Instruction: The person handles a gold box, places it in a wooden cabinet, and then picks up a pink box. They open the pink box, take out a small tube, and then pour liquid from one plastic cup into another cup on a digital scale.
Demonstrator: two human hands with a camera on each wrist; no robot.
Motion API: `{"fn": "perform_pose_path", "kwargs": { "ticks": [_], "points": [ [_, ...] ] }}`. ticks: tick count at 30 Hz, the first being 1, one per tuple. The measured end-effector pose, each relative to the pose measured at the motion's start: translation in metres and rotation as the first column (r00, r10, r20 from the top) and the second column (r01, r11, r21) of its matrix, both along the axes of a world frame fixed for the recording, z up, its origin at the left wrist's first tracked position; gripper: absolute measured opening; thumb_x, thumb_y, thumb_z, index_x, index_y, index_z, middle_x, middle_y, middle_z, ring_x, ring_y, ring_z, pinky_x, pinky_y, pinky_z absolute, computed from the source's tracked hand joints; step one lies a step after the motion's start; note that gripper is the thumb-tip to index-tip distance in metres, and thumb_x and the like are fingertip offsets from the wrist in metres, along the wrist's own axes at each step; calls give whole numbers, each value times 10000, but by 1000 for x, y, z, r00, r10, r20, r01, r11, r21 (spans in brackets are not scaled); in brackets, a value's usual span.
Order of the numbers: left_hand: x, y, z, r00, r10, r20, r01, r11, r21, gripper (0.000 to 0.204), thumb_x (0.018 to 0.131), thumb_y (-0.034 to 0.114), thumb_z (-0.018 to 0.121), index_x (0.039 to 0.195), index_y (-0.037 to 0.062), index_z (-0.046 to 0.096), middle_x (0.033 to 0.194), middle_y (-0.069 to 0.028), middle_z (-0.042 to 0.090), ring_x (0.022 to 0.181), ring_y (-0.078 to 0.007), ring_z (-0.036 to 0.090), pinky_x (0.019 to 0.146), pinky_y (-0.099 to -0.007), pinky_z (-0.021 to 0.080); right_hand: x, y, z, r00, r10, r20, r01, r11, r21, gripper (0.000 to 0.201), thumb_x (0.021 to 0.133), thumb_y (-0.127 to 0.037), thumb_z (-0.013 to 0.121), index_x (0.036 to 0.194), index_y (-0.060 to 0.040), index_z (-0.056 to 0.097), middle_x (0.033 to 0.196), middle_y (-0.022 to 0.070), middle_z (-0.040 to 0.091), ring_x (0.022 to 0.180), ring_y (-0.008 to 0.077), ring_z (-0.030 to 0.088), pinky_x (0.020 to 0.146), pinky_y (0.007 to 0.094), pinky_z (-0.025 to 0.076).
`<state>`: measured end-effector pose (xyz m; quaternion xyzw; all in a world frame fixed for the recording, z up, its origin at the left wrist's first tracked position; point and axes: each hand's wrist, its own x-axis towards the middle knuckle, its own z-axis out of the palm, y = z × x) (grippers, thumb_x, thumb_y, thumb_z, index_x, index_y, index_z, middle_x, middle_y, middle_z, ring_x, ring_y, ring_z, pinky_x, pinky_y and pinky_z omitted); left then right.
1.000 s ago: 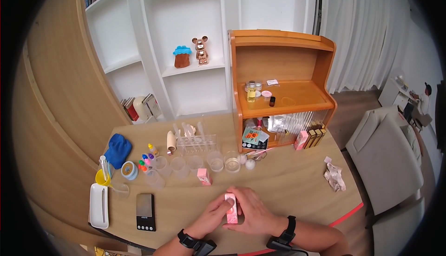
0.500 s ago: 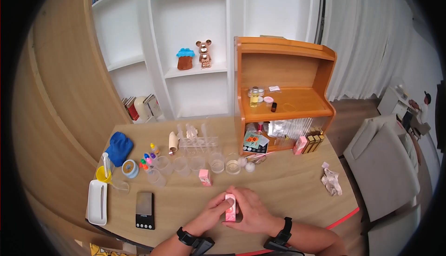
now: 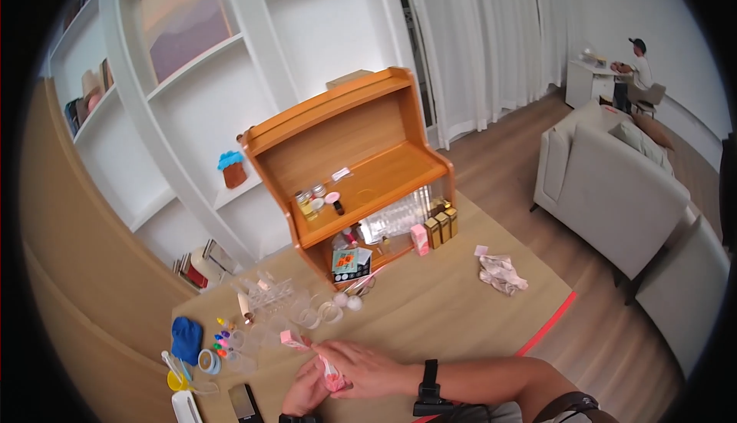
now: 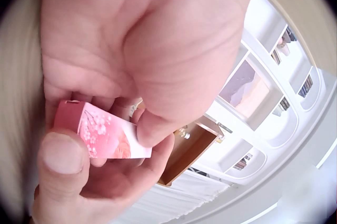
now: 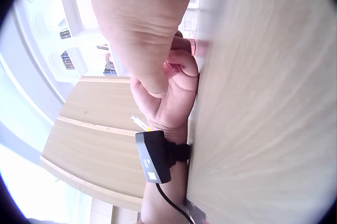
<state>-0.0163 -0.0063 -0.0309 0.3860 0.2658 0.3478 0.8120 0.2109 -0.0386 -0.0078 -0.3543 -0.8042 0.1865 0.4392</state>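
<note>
A small pink box with a flower print is held between both hands at the table's front. My left hand grips it from the left, and in the left wrist view its thumb lies on the white end of the box. From the other side my right hand holds it with curled fingers; its thumb presses the pink end in that view. Another pink box stands just beyond the hands. In the right wrist view the hands mostly hide the held box.
Clear cups, a test-tube rack and small colored bottles stand behind and left. A black scale lies at front left. The wooden shelf unit rises at the back; a crumpled cloth lies right.
The head view has swung right and tilted, so the table scene shifts left and down. Both hands still hold the pink box, which appears more tilted now.
</note>
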Motion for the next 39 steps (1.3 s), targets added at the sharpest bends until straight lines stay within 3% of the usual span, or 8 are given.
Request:
{"fn": "perform_pose_path", "kwargs": {
  "ticks": [4, 5, 11, 18, 20, 24, 26, 39],
  "points": [
    [-15, 8, -23, 995, 48, -84, -45, 998, 38, 462, 1124, 256, 621, 1483, -17, 520, 1340, -159, 687, 1174, -288, 720, 989, -430, 607, -2, 0, -5, 999, 32, 2, -32, 999, 23, 935, 869, -341, 866, 1609, -32, 386, 1500, 205, 526, 1384, 411, 540, 1163, 495, 471],
    [-15, 8, -28, 976, 1, -219, 38, 984, 172, 380, 1169, 385, 517, 1335, 60, 626, 1116, -96, 745, 916, -207, 742, 814, -362, 622, -1, 1, -7, 999, 47, 10, -47, 998, 36, 908, 879, -341, 855, 1597, -29, 396, 1488, 202, 534, 1375, 407, 547, 1160, 495, 470],
    [-28, 23, -45, 981, -191, -26, 193, 975, 109, 423, 1120, 251, 632, 1440, -13, 547, 1235, -146, 714, 1019, -261, 752, 881, -389, 634, -1, 4, -6, 999, 25, 37, -28, 996, 81, 868, 903, -355, 834, 1567, 6, 409, 1509, 207, 528, 1384, 407, 538, 1179, 523, 436],
    [22, 2, 11, 982, 39, -186, -28, 998, 62, 330, 1120, 148, 609, 1426, 26, 581, 1219, -100, 717, 1032, -201, 743, 883, -348, 626, 2, 6, -6, 994, 21, 111, -28, 998, 60, 894, 904, -395, 840, 1562, 23, 401, 1549, 225, 505, 1407, 428, 519, 1189, 535, 421],
    [17, 10, -9, 974, 33, -225, -2, 991, 137, 335, 1120, 137, 604, 1436, 30, 580, 1261, -78, 708, 1091, -180, 725, 922, -329, 617, 7, 5, 2, 986, 30, 162, -22, 999, -48, 914, 888, -416, 852, 1568, 4, 407, 1551, 225, 504, 1410, 430, 516, 1189, 534, 419],
    [31, 9, -4, 949, 100, -299, -71, 992, 107, 311, 1139, 171, 578, 1416, 32, 601, 1287, -66, 700, 1114, -146, 707, 936, -302, 594, 6, 7, -3, 988, -35, 152, 26, 998, 64, 880, 874, -425, 864, 1537, -32, 441, 1480, 219, 559, 1389, 432, 535, 1173, 533, 429],
    [45, 4, 13, 941, 210, -264, -167, 970, 178, 302, 1156, 251, 563, 1356, 36, 634, 1161, -31, 716, 934, -114, 712, 815, -292, 603, 7, 6, 0, 987, -28, 157, 21, 999, 44, 897, 867, -429, 869, 1542, -27, 438, 1473, 226, 568, 1382, 435, 540, 1171, 532, 431],
    [59, -4, 27, 910, 245, -333, -184, 961, 204, 342, 1152, 330, 513, 1180, 39, 690, 976, -37, 716, 792, -114, 683, 677, -276, 564, 7, 9, 0, 982, -60, 180, 60, 998, 5, 1035, 802, -446, 921, 1583, -8, 404, 1472, 265, 579, 1370, 447, 561, 1168, 531, 442]
  ]
}}
